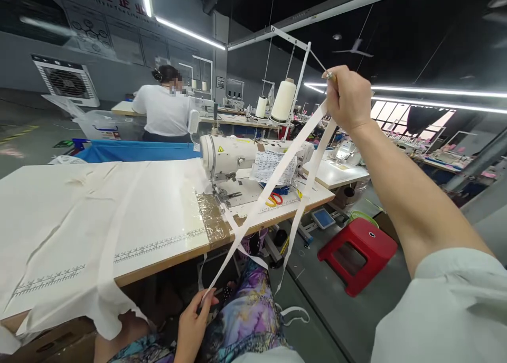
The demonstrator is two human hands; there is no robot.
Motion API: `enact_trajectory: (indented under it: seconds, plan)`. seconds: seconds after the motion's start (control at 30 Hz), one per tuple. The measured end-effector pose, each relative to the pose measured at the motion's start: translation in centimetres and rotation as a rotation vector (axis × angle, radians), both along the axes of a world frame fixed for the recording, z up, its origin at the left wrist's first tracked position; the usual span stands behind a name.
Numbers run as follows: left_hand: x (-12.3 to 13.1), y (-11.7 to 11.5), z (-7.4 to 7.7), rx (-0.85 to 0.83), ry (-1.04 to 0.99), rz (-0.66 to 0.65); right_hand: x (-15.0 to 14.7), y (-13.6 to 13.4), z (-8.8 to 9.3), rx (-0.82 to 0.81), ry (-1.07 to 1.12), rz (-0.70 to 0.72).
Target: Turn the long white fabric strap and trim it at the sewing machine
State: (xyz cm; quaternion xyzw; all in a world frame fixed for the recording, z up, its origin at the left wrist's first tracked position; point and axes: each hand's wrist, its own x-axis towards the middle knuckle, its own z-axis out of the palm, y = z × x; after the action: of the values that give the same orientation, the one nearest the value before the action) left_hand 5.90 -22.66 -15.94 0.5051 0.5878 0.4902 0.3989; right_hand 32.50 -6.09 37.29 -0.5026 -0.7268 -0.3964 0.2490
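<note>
My right hand (347,99) is raised high at the upper right, closed in a pinch on a long white fabric strip (273,180). The strip runs taut down and to the left to my left hand (195,320), which pinches its lower end above my lap. A second length of the strip hangs loose from my right hand toward the floor. White cloth (79,220) lies spread over the sewing table (245,225) on the left. A white sewing machine (237,154) stands on the table behind the strip.
Red-handled scissors (274,199) lie by the machine. A red plastic stool (358,252) stands on the floor to the right. Thread cones (283,100) sit on a stand behind the machine. A person in a white shirt (164,109) works at a far table, back turned.
</note>
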Motion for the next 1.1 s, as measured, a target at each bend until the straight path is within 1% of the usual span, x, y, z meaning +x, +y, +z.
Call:
enact_trajectory:
  seconds: [0.07,0.17,0.33,0.43,0.57,0.63,0.67,0.73,0.77,0.8,0.83,0.87,0.93,0.97,1.0,1.03,1.07,1.1]
  plan:
    - [0.0,-0.3,-0.4,-0.01,0.016,0.004,-0.7,0.4,-0.3,-0.026,0.017,0.021]
    - [0.0,-0.8,-0.5,-0.031,0.024,-0.019,-1.7,0.9,-0.4,-0.032,0.015,0.054]
    - [0.1,-1.5,-0.2,-0.073,0.011,-0.085,-2.4,1.3,-1.0,-0.009,-0.076,0.019]
    - [0.0,-1.7,-0.1,-0.055,0.008,-0.116,-1.7,1.0,-1.7,-0.012,-0.097,-0.075]
    - [0.0,-2.0,0.0,-0.07,-0.022,-0.203,0.6,-0.5,-2.0,-0.066,0.008,-0.198]
    - [0.1,-2.1,0.1,-0.099,-0.096,-0.281,2.0,-1.1,-2.0,-0.129,0.045,-0.249]
    - [0.3,-2.2,0.1,-0.115,-0.145,-0.323,2.7,-1.3,-2.1,-0.178,0.045,-0.297]
    - [0.6,-2.6,0.4,-0.158,-0.241,-0.414,3.6,-1.7,-3.2,-0.293,0.021,-0.461]
    - [0.8,-2.9,0.6,-0.183,-0.28,-0.455,3.8,-1.9,-4.4,-0.347,0.01,-0.547]
    - [1.0,-3.2,0.9,-0.212,-0.309,-0.495,3.7,-2.3,-6.1,-0.412,0.008,-0.587]
    - [1.1,-3.6,1.3,-0.241,-0.328,-0.535,3.3,-3.0,-8.4,-0.487,0.018,-0.568]
    - [1.3,-4.0,1.8,-0.267,-0.339,-0.572,2.7,-3.9,-11.4,-0.59,0.044,-0.475]
    - [1.5,-4.8,3.1,-0.296,-0.348,-0.638,0.7,-6.5,-18.5,-1.001,0.196,0.061]
    - [1.5,-5.2,3.8,-0.295,-0.351,-0.667,-0.5,-8.1,-22.5,-1.197,0.256,0.257]
    - [1.5,-5.5,4.5,-0.282,-0.353,-0.69,-1.8,-9.7,-26.4,-1.338,0.289,0.404]
    - [1.5,-5.8,5.2,-0.261,-0.351,-0.705,-3.1,-11.3,-30.2,-1.433,0.307,0.5]
    - [1.4,-6.0,5.9,-0.235,-0.346,-0.713,-4.3,-12.7,-33.5,-1.522,0.322,0.586]
    - [1.2,-6.2,6.5,-0.209,-0.338,-0.711,-5.3,-13.8,-36.2,-1.597,0.381,0.637]
